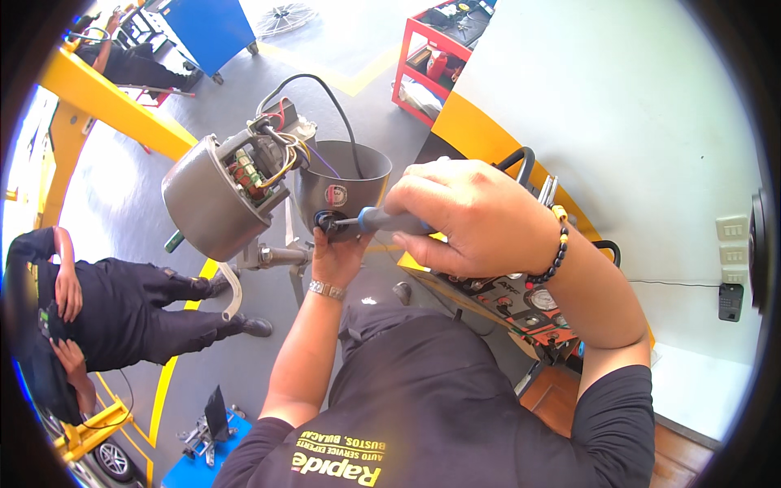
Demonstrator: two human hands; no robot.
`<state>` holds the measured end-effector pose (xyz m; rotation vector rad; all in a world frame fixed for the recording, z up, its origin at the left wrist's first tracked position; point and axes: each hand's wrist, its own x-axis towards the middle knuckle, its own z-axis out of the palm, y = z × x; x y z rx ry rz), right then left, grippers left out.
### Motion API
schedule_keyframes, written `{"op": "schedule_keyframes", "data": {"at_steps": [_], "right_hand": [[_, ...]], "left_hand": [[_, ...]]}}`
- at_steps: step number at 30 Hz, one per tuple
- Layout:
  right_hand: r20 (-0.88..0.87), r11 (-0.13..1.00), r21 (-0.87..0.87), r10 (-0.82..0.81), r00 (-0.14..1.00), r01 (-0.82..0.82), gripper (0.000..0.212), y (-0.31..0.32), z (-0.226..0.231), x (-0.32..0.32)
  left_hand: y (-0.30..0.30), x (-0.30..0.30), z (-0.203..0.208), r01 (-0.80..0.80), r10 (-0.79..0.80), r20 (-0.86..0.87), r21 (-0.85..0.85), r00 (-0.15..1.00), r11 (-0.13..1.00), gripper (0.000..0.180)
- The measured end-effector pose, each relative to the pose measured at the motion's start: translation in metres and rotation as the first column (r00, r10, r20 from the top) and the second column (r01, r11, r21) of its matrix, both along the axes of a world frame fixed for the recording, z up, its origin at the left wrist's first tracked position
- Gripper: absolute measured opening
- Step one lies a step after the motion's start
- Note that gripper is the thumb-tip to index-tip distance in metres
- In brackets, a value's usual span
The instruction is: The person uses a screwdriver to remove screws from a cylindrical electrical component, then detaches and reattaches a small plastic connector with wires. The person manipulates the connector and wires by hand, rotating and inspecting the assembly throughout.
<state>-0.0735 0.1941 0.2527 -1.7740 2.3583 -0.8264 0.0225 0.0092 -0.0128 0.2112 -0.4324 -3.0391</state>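
Note:
My right hand is closed round a screwdriver with a grey and blue handle. Its metal shaft points left, and the tip meets a black round fitting on the side of a grey cup-shaped cover. From below, my left hand grips the cover near that fitting; some of its fingers are hidden behind. Left of the cover is a grey motor-like housing, open on one side, with a circuit board and coloured wires showing. A black cable loops from the wires into the cover.
A metal stand arm sits below the housing. On my right is a machine with a gauge panel. A red tool cart and a blue cabinet stand farther off. A person in dark clothes stands at left; another is at upper left.

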Motion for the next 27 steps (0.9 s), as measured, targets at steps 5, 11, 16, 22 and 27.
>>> {"op": "schedule_keyframes", "data": {"at_steps": [5, 11, 16, 22, 27], "right_hand": [[-0.066, 1.000, -0.002, -0.026, 0.997, 0.025, 0.029, -0.001, 0.000, 0.010], [-0.058, 0.998, -0.022, -0.062, 0.996, 0.060, 0.027, -0.003, 0.001, 0.017], [-0.040, 0.997, 0.010, -0.074, 0.996, 0.074, 0.026, -0.004, 0.003, 0.020], [-0.023, 0.994, -0.042, -0.106, 0.994, 0.105, 0.025, -0.005, 0.003, 0.020], [0.026, 0.987, -0.037, -0.155, 0.988, 0.156, 0.023, -0.003, 0.004, 0.016]], "left_hand": [[-0.005, -0.001, -0.010, 0.000, 0.000, 0.000, 0.007, 1.000, 1.000, 0.088], [-0.010, 0.002, -0.019, 0.044, -0.043, -0.040, 0.029, 0.998, 0.999, 0.082], [-0.011, 0.005, -0.029, 0.037, -0.038, -0.017, -0.055, 0.999, 0.998, 0.082], [-0.012, 0.003, -0.029, 0.051, -0.049, -0.028, 0.072, 0.998, 0.996, 0.077], [-0.009, 0.000, -0.015, 0.073, -0.071, -0.063, 0.031, 0.995, 0.997, 0.082]]}}
